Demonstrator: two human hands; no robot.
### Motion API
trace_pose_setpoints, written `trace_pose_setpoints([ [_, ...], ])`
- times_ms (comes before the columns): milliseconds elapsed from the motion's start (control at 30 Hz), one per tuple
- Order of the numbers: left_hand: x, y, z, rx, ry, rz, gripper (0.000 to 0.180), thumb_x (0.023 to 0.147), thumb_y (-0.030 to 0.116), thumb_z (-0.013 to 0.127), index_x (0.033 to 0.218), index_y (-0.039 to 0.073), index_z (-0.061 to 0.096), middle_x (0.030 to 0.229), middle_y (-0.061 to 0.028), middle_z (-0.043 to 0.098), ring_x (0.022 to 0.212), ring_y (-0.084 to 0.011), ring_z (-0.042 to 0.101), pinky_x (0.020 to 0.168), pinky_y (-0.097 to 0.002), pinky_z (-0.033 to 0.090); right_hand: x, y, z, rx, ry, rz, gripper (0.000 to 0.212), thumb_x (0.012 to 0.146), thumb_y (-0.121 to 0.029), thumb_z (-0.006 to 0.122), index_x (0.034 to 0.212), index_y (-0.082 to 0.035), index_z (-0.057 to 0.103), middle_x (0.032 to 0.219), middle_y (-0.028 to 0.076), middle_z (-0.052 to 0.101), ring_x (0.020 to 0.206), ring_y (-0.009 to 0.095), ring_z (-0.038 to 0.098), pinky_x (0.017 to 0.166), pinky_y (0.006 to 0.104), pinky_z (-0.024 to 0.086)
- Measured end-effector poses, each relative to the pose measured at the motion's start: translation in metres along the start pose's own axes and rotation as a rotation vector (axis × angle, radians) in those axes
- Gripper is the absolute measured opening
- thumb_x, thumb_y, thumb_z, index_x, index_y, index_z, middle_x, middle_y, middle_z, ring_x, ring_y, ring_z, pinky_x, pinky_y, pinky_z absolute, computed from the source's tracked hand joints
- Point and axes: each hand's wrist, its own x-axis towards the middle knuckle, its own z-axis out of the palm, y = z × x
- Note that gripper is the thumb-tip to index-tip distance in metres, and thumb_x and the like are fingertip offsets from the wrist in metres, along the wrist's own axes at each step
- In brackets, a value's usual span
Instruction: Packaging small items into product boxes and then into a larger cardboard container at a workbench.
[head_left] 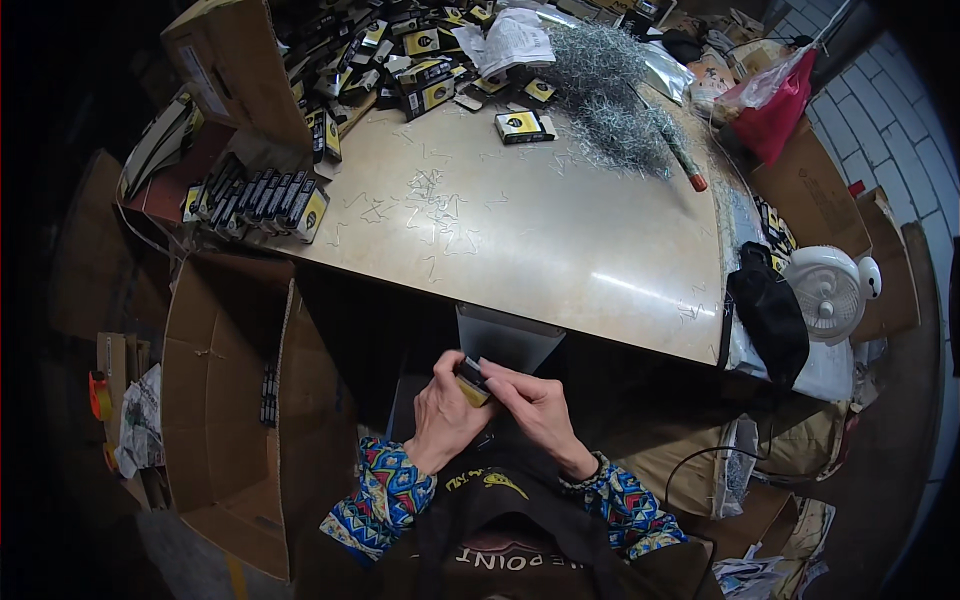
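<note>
Over my lap, just off the table's near edge, my left hand (448,416) is wrapped round a small black and yellow box (473,384). My right hand (538,406) pinches at the upper end of that box, its fingertips pressed together there. The fingers partly cover the box, so I cannot tell whether its end flap is tucked in. On the table (570,250), a pile of small wire clips (430,205) lies scattered. A row of similar boxes (275,200) stands at the table's left end.
A heap of boxes (430,70) and a tangled mass of metal wire pieces (610,90) fill the back. One box (522,126) lies apart. A large open carton (225,400) stands at left with a few boxes inside. A white fan (826,293) and black bag (768,315) are at right.
</note>
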Motion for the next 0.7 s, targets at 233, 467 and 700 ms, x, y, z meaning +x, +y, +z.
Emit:
trace_pose_setpoints([
  [233,-0.002,0.0,0.005,0.03,-0.099,-0.045,0.06,0.075,0.02,0.077,0.119,0.003,0.04,0.094,-0.0246,0.062,0.087,-0.0459,0.062,0.071,-0.0503,0.05,-0.006,-0.002,0.013,-0.171,0.149,-0.008,0.023,0.088,-0.007,0.07,0.109,0.002,0.07,0.098,0.009,0.074,0.088,0.009,0.065,0.079,0.0215,0.053],
  [467,0.0,-0.006,0.002,0.02,-0.048,0.136,0.054,0.074,0.011,0.073,0.117,0.001,0.041,0.101,-0.0206,0.056,0.092,-0.0425,0.06,0.072,-0.0476,0.05,0.001,0.001,0.009,0.098,0.129,0.112,0.02,0.088,-0.005,0.069,0.106,0.003,0.071,0.099,0.009,0.073,0.086,0.008,0.065,0.077,0.0211,0.052],
  [700,0.007,0.0,0.001,-0.001,-0.066,0.017,0.044,0.079,0.012,0.069,0.112,0.002,0.042,0.097,-0.0225,0.058,0.085,-0.0445,0.061,0.068,-0.0489,0.05,-0.001,-0.007,0.019,-0.309,0.174,-0.172,0.021,0.085,-0.001,0.069,0.105,0.004,0.07,0.095,0.014,0.073,0.08,0.013,0.068,0.067,0.0256,0.054],
])
